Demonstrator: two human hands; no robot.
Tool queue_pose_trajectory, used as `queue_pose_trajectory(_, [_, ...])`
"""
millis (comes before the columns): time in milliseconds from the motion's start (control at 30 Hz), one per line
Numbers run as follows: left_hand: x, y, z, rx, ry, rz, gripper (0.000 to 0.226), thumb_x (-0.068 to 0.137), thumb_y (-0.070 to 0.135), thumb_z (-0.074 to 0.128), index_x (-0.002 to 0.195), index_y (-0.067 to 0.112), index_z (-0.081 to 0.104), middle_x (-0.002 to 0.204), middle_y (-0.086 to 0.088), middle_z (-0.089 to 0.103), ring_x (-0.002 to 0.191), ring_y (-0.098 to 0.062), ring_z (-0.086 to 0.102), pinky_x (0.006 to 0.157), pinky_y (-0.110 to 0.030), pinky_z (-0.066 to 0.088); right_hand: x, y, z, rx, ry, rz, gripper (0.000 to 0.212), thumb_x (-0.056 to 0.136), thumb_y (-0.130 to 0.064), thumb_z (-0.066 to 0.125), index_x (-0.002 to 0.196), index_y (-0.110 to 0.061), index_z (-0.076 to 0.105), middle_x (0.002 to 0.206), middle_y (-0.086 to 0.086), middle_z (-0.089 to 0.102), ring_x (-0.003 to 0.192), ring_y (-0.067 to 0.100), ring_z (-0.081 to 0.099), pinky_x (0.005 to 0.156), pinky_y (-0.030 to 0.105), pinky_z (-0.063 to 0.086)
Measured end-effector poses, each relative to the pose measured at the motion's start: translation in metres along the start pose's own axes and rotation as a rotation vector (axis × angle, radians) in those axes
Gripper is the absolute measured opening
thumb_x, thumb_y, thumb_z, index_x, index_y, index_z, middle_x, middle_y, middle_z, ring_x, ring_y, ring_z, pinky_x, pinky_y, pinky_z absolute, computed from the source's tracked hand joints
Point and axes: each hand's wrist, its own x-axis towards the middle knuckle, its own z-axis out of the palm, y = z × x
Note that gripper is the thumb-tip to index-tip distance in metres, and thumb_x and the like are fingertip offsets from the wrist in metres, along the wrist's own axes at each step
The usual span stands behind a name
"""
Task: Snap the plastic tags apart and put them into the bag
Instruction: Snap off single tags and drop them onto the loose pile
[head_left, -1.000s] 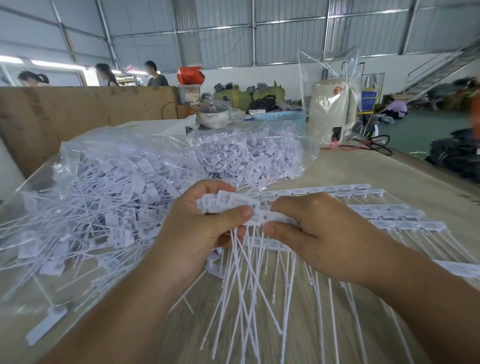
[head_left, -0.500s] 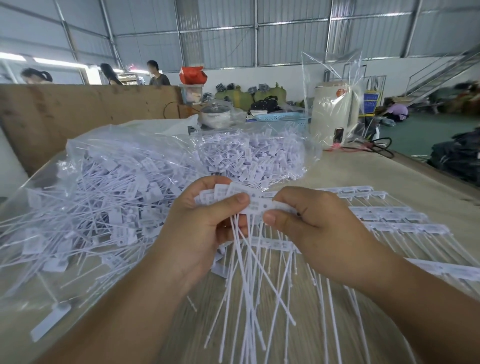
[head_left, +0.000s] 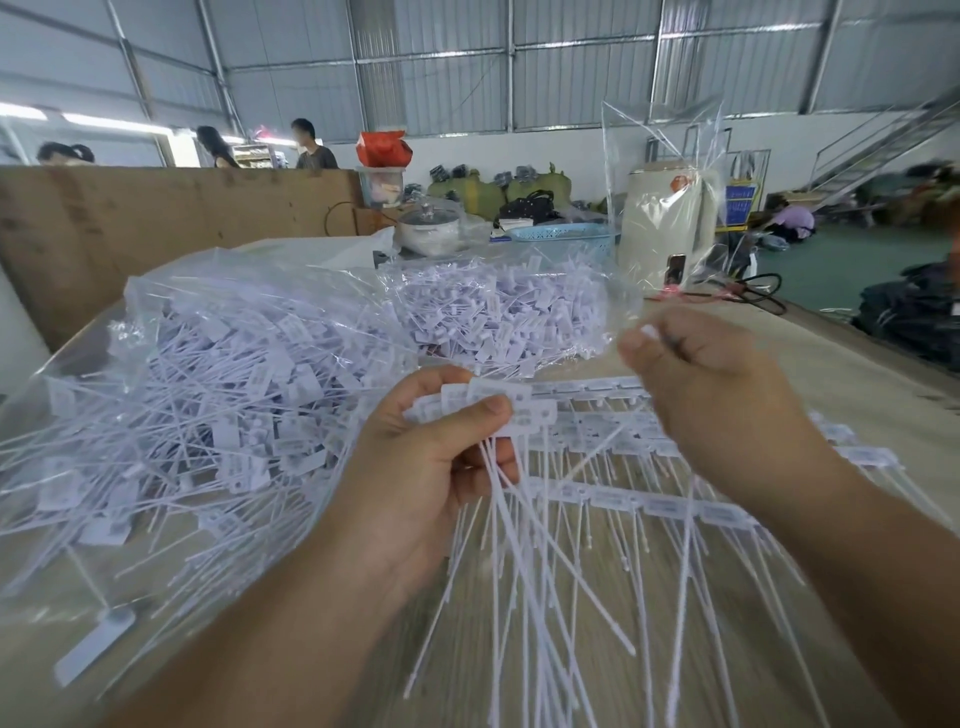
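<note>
On a wooden table (head_left: 857, 374), a bunch of white plastic tags (head_left: 498, 410) is gripped by the left hand (head_left: 431, 467), thumb pressed over the flat heads; the heads point away from the person and the long thin tails fan down toward the near edge. A small white piece (head_left: 649, 331), blurred, is pinched between thumb and fingers of the right hand (head_left: 717, 395), raised just beside the bunch. Unsnapped strips of tags (head_left: 670, 506) lie flat crosswise under the hands. A clear bag (head_left: 208, 395) heaped with loose tags is seen at left
</note>
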Motion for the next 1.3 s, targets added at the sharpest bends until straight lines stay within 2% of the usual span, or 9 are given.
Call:
queue_pose_trajectory(100, [0.001, 0.002, -0.004, 0.077, -0.032, 0.036, 0.041, 0.057, 0.009, 0.078, 0.094, 0.015, 0.063, 0.065, -0.010, 0.067, 0.044, -0.018, 0.059, 0.035, -0.024, 0.045, -0.015, -0.008, 0.015, -0.035, -0.399, -0.086, 0.015, 0.091, -0.041, 0.056, 0.090, -0.026, 0.054, 0.061, 0.002, 0.056, 0.039, 0.005, 0.037, 0.035, 0.022, 0.033])
queue_pose_trajectory(167, [0.001, 0.002, -0.006, 0.164, -0.075, 0.057, 0.037, 0.055, 0.010, 0.082, 0.088, 0.018, 0.066, 0.078, -0.015, 0.071, 0.050, -0.021, 0.062, 0.037, -0.024, 0.046, -0.021, -0.007, 0.022, -0.198, -0.523, -0.196, 0.022, 0.089, -0.046, 0.054, 0.105, -0.034, 0.046, 0.068, -0.015, 0.062, 0.042, 0.004, 0.046, 0.038, 0.020, 0.033])
queue_pose_trajectory(267, [0.000, 0.001, -0.008, 0.288, -0.108, 0.074, 0.037, 0.055, 0.012, 0.086, 0.087, 0.021, 0.069, 0.087, -0.014, 0.073, 0.063, -0.027, 0.067, 0.052, -0.031, 0.054, -0.021, -0.004, 0.026, -0.316, -0.533, -0.238, 0.042, 0.092, -0.046, 0.053, 0.127, -0.028, 0.038, 0.060, -0.034, 0.055, 0.048, -0.001, 0.052, 0.045, 0.016, 0.036])
queue_pose_trajectory(433, [0.000, 0.001, -0.007, 0.339, -0.113, 0.082, 0.046, 0.051, 0.021, 0.085, 0.094, 0.019, 0.068, 0.092, -0.012, 0.074, 0.074, -0.029, 0.070, 0.068, -0.039, 0.055, -0.021, -0.002, 0.028, -0.283, -0.494, -0.245, 0.048, 0.092, -0.043, 0.055, 0.133, -0.026, 0.036, 0.057, -0.011, 0.055, 0.047, 0.006, 0.051, 0.045, 0.018, 0.033])
queue_pose_trajectory(567, [0.000, 0.002, -0.007, 0.377, -0.102, 0.066, 0.055, 0.049, 0.020, 0.085, 0.100, 0.016, 0.066, 0.094, -0.012, 0.075, 0.080, -0.032, 0.073, 0.076, -0.048, 0.055, -0.023, -0.001, 0.032, -0.303, -0.448, -0.242, 0.057, 0.092, -0.044, 0.054, 0.140, -0.027, 0.030, 0.060, -0.024, 0.056, 0.049, 0.005, 0.052, 0.045, 0.017, 0.034])
queue_pose_trajectory(767, [0.005, 0.000, -0.009, 0.210, -0.110, -0.067, 0.057, 0.042, -0.003, 0.089, 0.090, 0.018, 0.068, 0.086, -0.011, 0.074, 0.062, -0.020, 0.066, 0.050, -0.024, 0.051, -0.024, -0.005, 0.033, -0.315, -0.434, -0.252, 0.065, 0.090, -0.054, 0.048, 0.145, -0.030, 0.024, 0.058, -0.014, 0.050, 0.052, 0.000, 0.052, 0.049, 0.018, 0.034])
queue_pose_trajectory(933, [0.010, 0.001, -0.009, 0.142, -0.049, 0.005, 0.054, 0.043, 0.001, 0.083, 0.093, 0.015, 0.066, 0.073, -0.010, 0.070, 0.052, -0.018, 0.061, 0.048, -0.028, 0.047, -0.021, -0.007, 0.025, -0.339, -0.435, -0.255, 0.054, 0.087, -0.062, 0.038, 0.131, -0.032, 0.039, 0.060, -0.010, 0.056, 0.049, 0.007, 0.051, 0.049, 0.027, 0.038])
queue_pose_trajectory(1067, [0.014, 0.009, -0.018, 0.142, -0.005, 0.053, 0.048, 0.048, 0.003, 0.078, 0.093, 0.013, 0.064, 0.076, -0.010, 0.072, 0.053, -0.018, 0.061, 0.049, -0.029, 0.052, -0.016, -0.006, 0.017, -0.340, -0.430, -0.207, 0.032, 0.092, -0.052, 0.046, 0.072, -0.027, 0.048, 0.051, -0.005, 0.045, 0.045, 0.013, 0.044, 0.051, 0.041, 0.039])
queue_pose_trajectory(1300, [0.012, 0.004, -0.019, 0.209, -0.049, 0.039, 0.059, 0.044, 0.014, 0.087, 0.099, 0.015, 0.065, 0.084, -0.011, 0.073, 0.060, -0.021, 0.065, 0.057, -0.032, 0.055, -0.018, -0.006, 0.022, -0.320, -0.450, -0.235, 0.032, 0.097, -0.036, 0.049, 0.068, -0.024, 0.042, 0.054, -0.010, 0.048, 0.046, 0.009, 0.040, 0.047, 0.026, 0.033])
